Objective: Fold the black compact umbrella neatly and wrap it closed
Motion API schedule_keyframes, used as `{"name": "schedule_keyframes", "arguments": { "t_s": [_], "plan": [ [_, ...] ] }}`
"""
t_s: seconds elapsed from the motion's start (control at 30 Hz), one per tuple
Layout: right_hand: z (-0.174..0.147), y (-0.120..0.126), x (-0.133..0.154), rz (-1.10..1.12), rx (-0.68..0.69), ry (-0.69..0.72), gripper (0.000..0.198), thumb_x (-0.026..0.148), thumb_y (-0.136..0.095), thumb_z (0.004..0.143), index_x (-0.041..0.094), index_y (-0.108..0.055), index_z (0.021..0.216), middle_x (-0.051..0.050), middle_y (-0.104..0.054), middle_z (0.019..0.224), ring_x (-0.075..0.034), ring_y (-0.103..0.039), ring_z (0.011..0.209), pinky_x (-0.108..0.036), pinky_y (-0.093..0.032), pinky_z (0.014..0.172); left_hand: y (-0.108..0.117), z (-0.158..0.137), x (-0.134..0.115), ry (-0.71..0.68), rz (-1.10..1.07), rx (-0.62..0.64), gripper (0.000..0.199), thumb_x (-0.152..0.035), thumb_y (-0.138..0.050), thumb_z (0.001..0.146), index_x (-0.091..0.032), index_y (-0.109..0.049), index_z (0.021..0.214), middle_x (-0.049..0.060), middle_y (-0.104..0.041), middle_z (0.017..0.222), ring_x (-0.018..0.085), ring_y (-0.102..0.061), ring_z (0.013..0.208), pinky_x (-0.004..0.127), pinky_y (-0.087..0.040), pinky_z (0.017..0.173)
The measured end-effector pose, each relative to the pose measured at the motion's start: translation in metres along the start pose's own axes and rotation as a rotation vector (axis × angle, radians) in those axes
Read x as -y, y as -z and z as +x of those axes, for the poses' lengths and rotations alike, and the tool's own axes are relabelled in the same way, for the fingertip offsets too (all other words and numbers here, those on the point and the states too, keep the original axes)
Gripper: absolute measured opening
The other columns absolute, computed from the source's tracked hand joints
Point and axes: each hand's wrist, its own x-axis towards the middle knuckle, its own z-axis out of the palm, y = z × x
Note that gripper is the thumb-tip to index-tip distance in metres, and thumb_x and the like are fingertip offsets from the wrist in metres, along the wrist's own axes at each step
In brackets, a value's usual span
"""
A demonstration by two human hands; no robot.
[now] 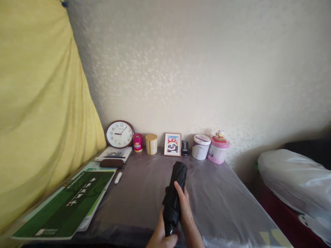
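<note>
From where I stand, the pale patterned wall (165, 69) takes up most of what's ahead, with a yellow cloth (41, 103) hanging down the left side. Below them the grey-covered worktop (219, 199) runs back to the wall, and off its right edge sits a plastic-wrapped bundle (292, 175). A green book (69, 203) lies along the left edge, by the near corner. The folded black umbrella (172, 203) is held over the middle of the near edge; its long axis points away from the person, leaning slightly right, its far end toward the back edge. The left hand (161, 232) is the nearer to its handle end, curled round it; the right hand (185, 203) lies farther up, pressed narrow along its right side, most of that grip hidden. So the umbrella lies between the two. Along the back edge, a round clock (120, 134) leans in the left corner, a purple-and-white tub (201, 148) and a pink tub (218, 151) stand toward the right corner, and a framed panda picture (172, 144) is between. Smallest is a white stick-like object (118, 177), just beside the green book.
</note>
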Motion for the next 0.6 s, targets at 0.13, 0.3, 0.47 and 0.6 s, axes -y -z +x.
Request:
{"name": "schedule_keyframes", "arguments": {
  "t_s": [0.13, 0.3, 0.47, 0.6],
  "plan": [
    [0.003, 0.001, -0.003, -0.134, -0.111, 0.089, 0.058, 0.052, -0.070, 0.063, 0.015, -0.057, 0.106, -0.002, -0.067, 0.083, -0.021, -0.063, 0.077, -0.028, -0.050, 0.068, -0.003, 0.004, 0.015, -0.042, 0.371, -0.171, 0.090, -0.009, -0.050, 0.065, -0.013, -0.002, 0.141, 0.015, -0.051, 0.128, 0.024, -0.058, 0.103, 0.028, -0.042, 0.085],
    [0.003, 0.000, -0.006, -0.081, -0.131, 0.071, 0.056, 0.053, -0.068, 0.064, 0.015, -0.057, 0.103, -0.001, -0.066, 0.077, -0.020, -0.062, 0.072, -0.028, -0.050, 0.065, 0.003, 0.005, 0.015, -0.134, 0.409, -0.169, 0.089, -0.008, -0.049, 0.065, -0.013, -0.004, 0.142, 0.016, -0.028, 0.145, 0.026, -0.046, 0.121, 0.031, -0.038, 0.095],
    [-0.002, -0.001, -0.001, 0.053, -0.019, -0.007, 0.055, 0.056, -0.066, 0.064, 0.015, -0.059, 0.100, 0.001, -0.063, 0.066, -0.017, -0.061, 0.058, -0.028, -0.049, 0.056, 0.008, 0.002, 0.005, 0.012, -0.067, 0.110, 0.088, -0.019, -0.053, 0.070, -0.025, -0.001, 0.141, 0.005, -0.064, 0.098, 0.016, -0.063, 0.069, 0.027, -0.049, 0.064],
    [-0.001, -0.002, 0.001, -0.068, -0.067, 0.052, 0.056, 0.052, -0.072, 0.059, 0.015, -0.059, 0.098, -0.001, -0.067, 0.073, -0.021, -0.063, 0.069, -0.029, -0.049, 0.063, 0.005, 0.005, 0.016, -0.124, 0.035, -0.026, 0.083, -0.014, -0.053, 0.065, -0.021, -0.017, 0.139, 0.008, -0.057, 0.116, 0.021, -0.056, 0.106, 0.031, -0.042, 0.092]
  ]
}}
